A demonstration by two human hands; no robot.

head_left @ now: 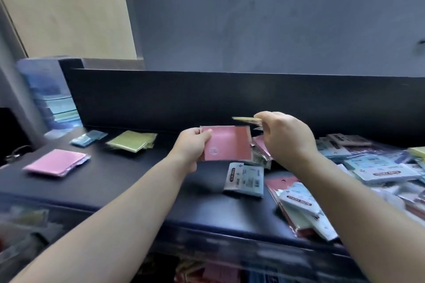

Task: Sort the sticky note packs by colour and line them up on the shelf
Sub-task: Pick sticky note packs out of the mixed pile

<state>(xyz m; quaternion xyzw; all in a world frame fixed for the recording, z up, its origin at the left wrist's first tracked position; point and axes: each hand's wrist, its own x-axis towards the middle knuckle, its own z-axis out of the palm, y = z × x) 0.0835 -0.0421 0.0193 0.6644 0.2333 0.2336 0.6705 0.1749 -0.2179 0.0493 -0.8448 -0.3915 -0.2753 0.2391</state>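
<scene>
My left hand (192, 148) grips a pink sticky note pack (227, 143) by its left edge, held above the dark shelf (128, 181). Just to its right, my right hand (287, 138) pinches a thin yellowish pack (243, 119), seen edge-on and raised over the pink one. On the shelf to the left lie three sorted groups: a pink pack (56, 162), a yellow-green pack (132, 142) and a blue pack (88, 138). A loose heap of mixed packs (372, 165) covers the shelf's right side, partly hidden by my right arm.
A stack of blue and green packs (53, 101) stands at the far left against the shelf's black back panel (207, 96). A blue pack (245, 178) and red packs (292, 204) lie near the front edge. More blurred goods show on the level below.
</scene>
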